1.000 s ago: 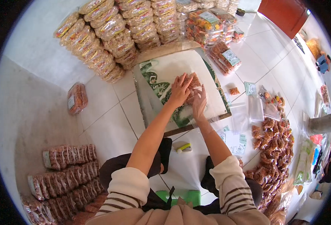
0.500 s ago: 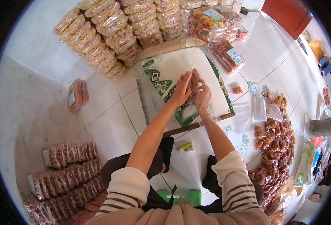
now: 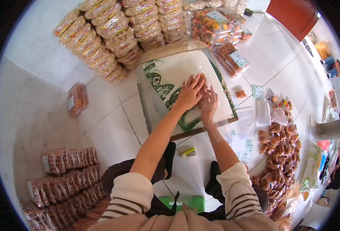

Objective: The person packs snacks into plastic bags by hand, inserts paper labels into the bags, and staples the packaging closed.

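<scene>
A clear plastic bag of brown snack pieces point(image 3: 203, 80) lies on a low white-topped table point(image 3: 185, 61) with green printing. My left hand point(image 3: 191, 93) rests over the bag's left side, fingers spread and lying on it. At its lower right, my right hand point(image 3: 209, 106) has the fingers bent around the bag's edge, partly hiding it. Loose clear plastic point(image 3: 220, 129) trails below my right wrist. What lies under both palms is hidden.
Stacked snack packs point(image 3: 108, 34) stand behind the table. Packs in rows point(image 3: 70, 158) lie at lower left. On the right are clear empty bags point(image 3: 263, 112), printed labels point(image 3: 246, 149) and a heap of small brown packets point(image 3: 279, 154). A yellow-green cutter point(image 3: 188, 153) lies near my feet.
My left hand has shifted right and spread its fingers over the bag. My right hand has drawn slightly down, its fingers now pointing more upward. The view has shifted slightly.
</scene>
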Available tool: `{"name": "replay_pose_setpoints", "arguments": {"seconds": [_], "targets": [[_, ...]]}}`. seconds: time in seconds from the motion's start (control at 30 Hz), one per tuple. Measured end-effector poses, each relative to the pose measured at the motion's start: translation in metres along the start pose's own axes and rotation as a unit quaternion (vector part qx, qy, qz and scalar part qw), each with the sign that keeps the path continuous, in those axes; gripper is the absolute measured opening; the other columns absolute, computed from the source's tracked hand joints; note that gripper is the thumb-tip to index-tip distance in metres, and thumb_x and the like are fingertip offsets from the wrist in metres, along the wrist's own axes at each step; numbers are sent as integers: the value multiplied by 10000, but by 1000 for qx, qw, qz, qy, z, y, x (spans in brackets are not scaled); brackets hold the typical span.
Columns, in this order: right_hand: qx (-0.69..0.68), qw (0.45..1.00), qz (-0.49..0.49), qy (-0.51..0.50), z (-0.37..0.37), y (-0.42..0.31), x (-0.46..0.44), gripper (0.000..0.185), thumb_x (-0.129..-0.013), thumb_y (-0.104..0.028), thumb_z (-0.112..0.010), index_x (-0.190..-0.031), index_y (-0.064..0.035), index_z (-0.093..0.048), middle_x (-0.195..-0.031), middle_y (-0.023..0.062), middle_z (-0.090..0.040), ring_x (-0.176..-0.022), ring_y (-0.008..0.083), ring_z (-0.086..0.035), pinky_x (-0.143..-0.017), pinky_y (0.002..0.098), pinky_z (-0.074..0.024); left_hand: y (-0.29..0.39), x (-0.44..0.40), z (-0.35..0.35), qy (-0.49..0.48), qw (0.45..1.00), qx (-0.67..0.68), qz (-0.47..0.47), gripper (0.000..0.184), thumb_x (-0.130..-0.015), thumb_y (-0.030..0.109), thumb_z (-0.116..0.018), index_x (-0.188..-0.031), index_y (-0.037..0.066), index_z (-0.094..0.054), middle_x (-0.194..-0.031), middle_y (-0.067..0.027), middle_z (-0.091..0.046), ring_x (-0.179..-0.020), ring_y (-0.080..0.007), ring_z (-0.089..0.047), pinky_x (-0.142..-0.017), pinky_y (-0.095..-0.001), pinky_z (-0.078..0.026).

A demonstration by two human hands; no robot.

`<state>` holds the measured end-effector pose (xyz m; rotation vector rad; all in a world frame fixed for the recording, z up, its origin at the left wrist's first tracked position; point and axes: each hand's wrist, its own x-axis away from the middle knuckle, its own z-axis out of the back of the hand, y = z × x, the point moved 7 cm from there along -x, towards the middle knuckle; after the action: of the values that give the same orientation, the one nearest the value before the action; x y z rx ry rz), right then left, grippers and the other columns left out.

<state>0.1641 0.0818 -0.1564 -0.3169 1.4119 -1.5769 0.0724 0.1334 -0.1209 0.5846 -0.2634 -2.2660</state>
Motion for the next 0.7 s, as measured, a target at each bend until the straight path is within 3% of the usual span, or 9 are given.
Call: {"name": "replay_pose_setpoints", "arguments": {"seconds": [0.03,0.1,0.3,0.37,0.4,0.47,0.5,0.57,0.7], "targets": [[1,1000,0,1,-1,1,0,387,-875,-37,-411,-1250,9,-327,-1056,124,-519,-906,188,-549,-755,275,-465,-1,0,-4,-12,1000,25,7,616,-766,143,-528,-1333,216,-297,-1425,-62,-128,-1272,-376,-171,-983,-578,-204],[-254,966,-43,-4,-2,-1,0,377,-875,-44,-418,-1243,7,-352,-1135,143,-490,-1003,209,-520,-841,291,-429,-2,0,-11,-25,998,52,12,615,-773,130,-519,-1336,225,-290,-1429,-62,-114,-1280,-380,-147,-986,-579,-193],[-126,990,-57,-30,11,14,14,421,-855,-95,-483,-1246,4,-364,-1130,158,-498,-1075,251,-476,-887,317,-392,-11,-2,-21,-32,997,54,32,589,-791,175,-522,-1332,225,-296,-1415,-109,-137,-1273,-376,-166,-976,-585,-201],[-42,994,-69,-74,24,9,26,431,-845,-107,-505,-1241,1,-373,-1118,164,-498,-1061,268,-483,-880,330,-395,-22,10,-12,103,977,162,91,587,-806,179,-513,-1340,139,-273,-1401,-179,-129,-1269,-381,-171,-1001,-522,-199],[39,989,-84,-117,24,9,32,443,-834,-119,-527,-1235,-2,-381,-1106,171,-498,-1048,286,-489,-872,344,-397,-17,16,-16,104,977,162,89,587,-806,179,-513,-1340,139,-273,-1401,-179,-129,-1269,-381,-171,-1001,-522,-199],[50,990,-42,-121,21,-4,39,437,-828,-109,-532,-1235,-26,-397,-1095,177,-498,-1016,297,-497,-852,344,-407,-30,47,-18,246,888,294,254,567,-839,184,-483,-1325,15,-248,-1380,-225,-157,-1262,-363,-203,-1019,-436,-207],[62,990,-5,-127,17,-15,43,434,-822,-99,-538,-1235,-50,-412,-1084,183,-499,-985,307,-506,-831,344,-417,-20,53,-14,248,888,292,255,567,-839,184,-483,-1325,15,-248,-1380,-225,-157,-1262,-363,-203,-1019,-436,-207],[56,990,20,-130,13,-23,46,482,-774,-76,-581,-1229,-54,-423,-1067,169,-499,-965,303,-511,-814,346,-429,-13,65,-28,222,823,395,342,569,-881,246,-456,-1330,-10,-218,-1373,-173,-239,-1252,-289,-263,-1016,-355,-226],[-32,991,21,-126,13,-30,38,430,-764,-25,-554,-1184,-56,-468,-1070,170,-477,-977,336,-493,-804,357,-432,-9,62,-41,182,812,443,333,570,-887,221,-452,-1347,19,-183,-1364,-181,-269,-1238,-281,-305,-1004,-331,-253]]}}
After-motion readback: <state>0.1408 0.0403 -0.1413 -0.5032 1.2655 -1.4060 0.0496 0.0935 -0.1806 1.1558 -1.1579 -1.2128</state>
